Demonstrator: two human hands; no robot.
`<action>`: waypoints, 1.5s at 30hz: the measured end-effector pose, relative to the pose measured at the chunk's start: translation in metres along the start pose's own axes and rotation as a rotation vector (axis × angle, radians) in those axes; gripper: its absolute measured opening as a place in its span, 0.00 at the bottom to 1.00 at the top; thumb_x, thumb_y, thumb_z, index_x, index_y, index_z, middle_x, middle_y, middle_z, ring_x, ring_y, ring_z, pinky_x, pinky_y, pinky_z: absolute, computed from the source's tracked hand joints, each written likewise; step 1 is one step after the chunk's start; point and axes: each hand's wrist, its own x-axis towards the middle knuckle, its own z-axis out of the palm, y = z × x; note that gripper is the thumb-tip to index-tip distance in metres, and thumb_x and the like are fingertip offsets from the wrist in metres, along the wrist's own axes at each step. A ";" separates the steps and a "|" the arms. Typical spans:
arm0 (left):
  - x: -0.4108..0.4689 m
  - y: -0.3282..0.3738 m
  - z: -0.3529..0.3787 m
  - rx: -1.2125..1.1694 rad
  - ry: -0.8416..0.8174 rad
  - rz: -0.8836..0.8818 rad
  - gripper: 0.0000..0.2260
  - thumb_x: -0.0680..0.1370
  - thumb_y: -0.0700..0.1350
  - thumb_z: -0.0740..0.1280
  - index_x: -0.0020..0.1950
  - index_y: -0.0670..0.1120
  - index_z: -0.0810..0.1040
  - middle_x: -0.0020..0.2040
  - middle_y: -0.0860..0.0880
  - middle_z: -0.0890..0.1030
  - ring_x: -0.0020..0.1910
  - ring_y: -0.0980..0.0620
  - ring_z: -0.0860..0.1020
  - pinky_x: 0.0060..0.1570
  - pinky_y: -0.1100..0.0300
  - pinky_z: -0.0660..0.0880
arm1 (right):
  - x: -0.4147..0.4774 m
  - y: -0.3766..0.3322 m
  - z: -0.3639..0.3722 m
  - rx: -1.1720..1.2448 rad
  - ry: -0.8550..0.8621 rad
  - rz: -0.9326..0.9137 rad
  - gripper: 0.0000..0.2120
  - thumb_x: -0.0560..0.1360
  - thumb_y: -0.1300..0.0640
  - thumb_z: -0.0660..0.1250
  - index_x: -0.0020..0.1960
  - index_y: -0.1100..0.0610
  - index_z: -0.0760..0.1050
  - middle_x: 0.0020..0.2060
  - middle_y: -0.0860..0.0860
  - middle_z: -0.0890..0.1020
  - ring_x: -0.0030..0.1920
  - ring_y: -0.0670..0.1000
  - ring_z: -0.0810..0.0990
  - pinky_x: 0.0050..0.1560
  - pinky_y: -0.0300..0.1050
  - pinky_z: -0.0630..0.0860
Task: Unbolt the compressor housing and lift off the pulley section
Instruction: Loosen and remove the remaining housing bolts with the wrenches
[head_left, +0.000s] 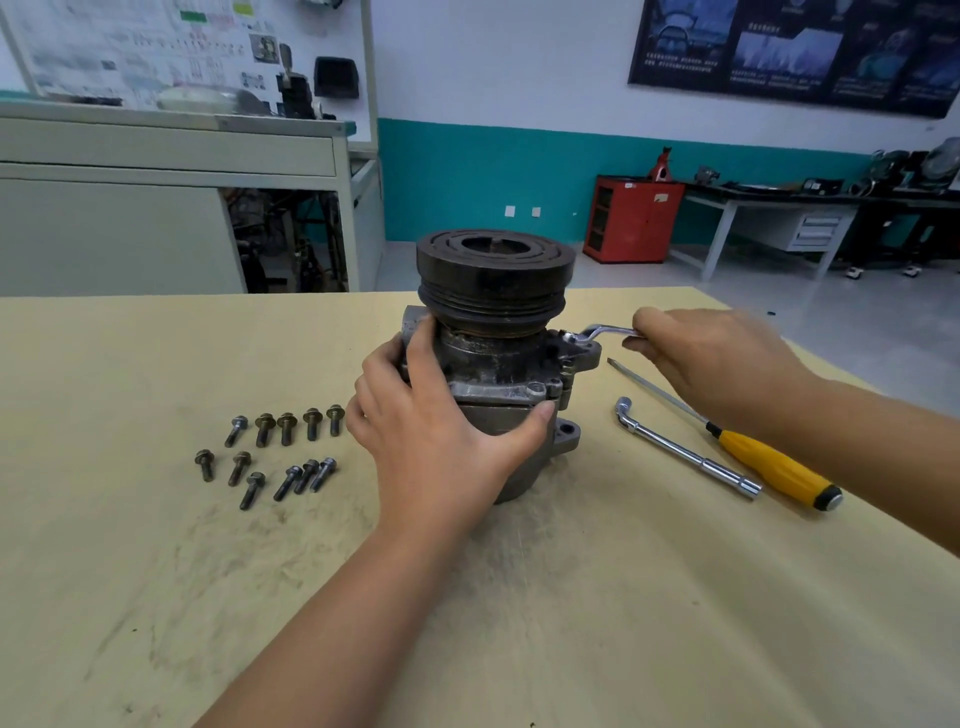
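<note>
Eleven loose bolts (287, 427) lie at the left of the table (156, 571), beside the left hand (431, 441), whose fingers and thumb wrap the compressor housing (498, 364) standing mid-table, pulley (493, 280) on top. Further right, the right hand (717, 364) grips a wrench (602, 332) seated on a housing bolt. If the wrench slips, it could round the bolt head or tip the top-heavy unit.

The one view comes from a wide-angle camera worn on the person's head, facing forward and tilted down. It looks closely over the tan table (156, 597), with the compressor (498, 374) near mid-frame, and takes in the workshop's far wall (519, 78) along the top.
</note>
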 end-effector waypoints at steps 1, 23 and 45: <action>0.000 0.001 0.000 0.006 0.001 -0.004 0.47 0.59 0.69 0.67 0.73 0.46 0.64 0.63 0.42 0.67 0.65 0.43 0.64 0.67 0.45 0.56 | -0.002 0.000 0.000 0.014 0.011 -0.002 0.15 0.80 0.48 0.50 0.50 0.58 0.68 0.34 0.49 0.68 0.34 0.55 0.69 0.32 0.46 0.58; -0.008 0.007 0.006 -0.063 0.017 -0.056 0.54 0.54 0.75 0.62 0.76 0.54 0.54 0.73 0.45 0.63 0.73 0.45 0.60 0.70 0.48 0.53 | -0.029 -0.034 0.056 0.418 -0.221 0.511 0.10 0.81 0.52 0.51 0.44 0.52 0.66 0.35 0.48 0.73 0.37 0.51 0.73 0.29 0.41 0.62; 0.004 0.000 0.002 -0.079 -0.021 -0.020 0.52 0.52 0.71 0.67 0.68 0.73 0.40 0.61 0.60 0.59 0.67 0.58 0.59 0.71 0.49 0.58 | -0.018 -0.010 0.065 0.389 -0.004 0.439 0.13 0.80 0.47 0.56 0.39 0.50 0.69 0.36 0.45 0.69 0.41 0.48 0.71 0.34 0.41 0.63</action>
